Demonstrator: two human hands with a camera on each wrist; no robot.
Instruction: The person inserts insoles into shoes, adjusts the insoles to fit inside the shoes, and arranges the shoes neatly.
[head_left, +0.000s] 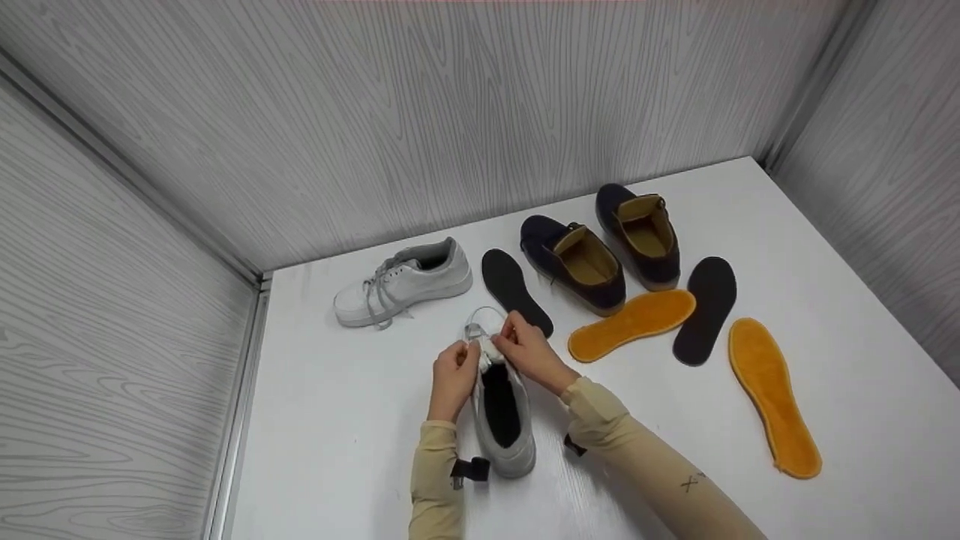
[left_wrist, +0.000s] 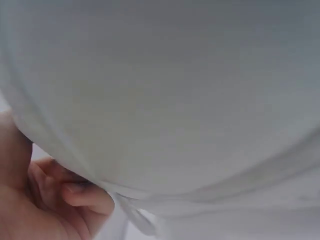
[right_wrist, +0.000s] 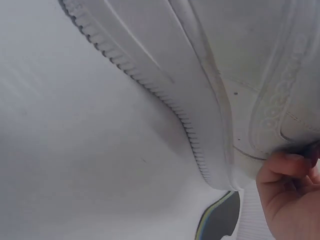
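A white sneaker [head_left: 532, 461] with a dark inside stands on the white table, its heel toward me. My left hand [head_left: 454, 379] is at the left side of its lacing, fingers curled at the upper's edge. From the right, my right hand [head_left: 531, 354] pinches near the tongue. Grey laces [head_left: 475, 330] lie just beyond the fingertips. In the left wrist view the sneaker's side [left_wrist: 165, 100] fills most of the picture, with a loop of lace [left_wrist: 140, 220] by the fingers. Whether each hand pinches lace or the upper's edge is partly hidden.
Another white sneaker [head_left: 420, 285] with loose laces lies back left. Two dark shoes [head_left: 551, 244] with tan linings stand at the back. Black insoles [head_left: 517, 292] and orange insoles [head_left: 772, 397] lie to the right. Grey wood-patterned panels [head_left: 450, 112] enclose the table.
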